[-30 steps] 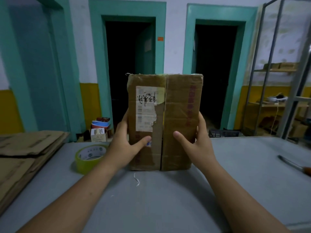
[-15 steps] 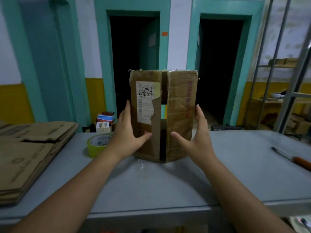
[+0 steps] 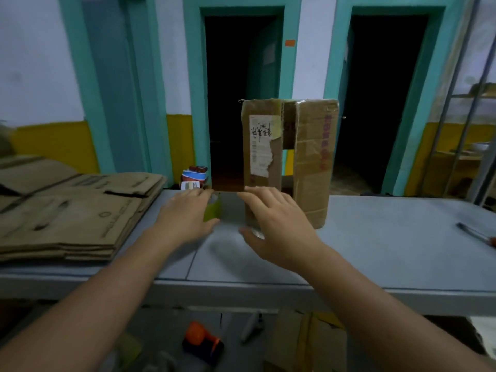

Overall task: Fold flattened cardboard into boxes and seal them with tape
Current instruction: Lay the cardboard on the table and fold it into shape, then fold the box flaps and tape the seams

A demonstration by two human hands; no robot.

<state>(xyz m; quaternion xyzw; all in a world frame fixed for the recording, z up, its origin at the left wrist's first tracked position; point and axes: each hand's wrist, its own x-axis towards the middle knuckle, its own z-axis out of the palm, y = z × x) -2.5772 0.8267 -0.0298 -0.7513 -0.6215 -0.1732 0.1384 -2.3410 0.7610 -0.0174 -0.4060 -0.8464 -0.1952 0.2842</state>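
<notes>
- Box (image 3: 311, 162) stands folded on bench (image 3: 375, 251), flaps gaping, untaped.
- Left hand (image 3: 185, 214) spread over tape (image 3: 212, 210); right hand (image 3: 279, 226) spread, empty.
- Flat cardboard stack (image 3: 67, 210) awaits folding.

Your single head camera is looking forward and down, close over the surface (image 3: 375, 237), facing two doorways (image 3: 241, 103).

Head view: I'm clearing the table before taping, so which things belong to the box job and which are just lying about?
Job: upright cardboard box, its flaps gaping; green tape roll at the left hand; stack of flattened cardboard; right hand, open by the box.
Lying about: orange-handled tool at the right edge of the table; orange-and-black item under the table; small cartons behind the table.
</notes>
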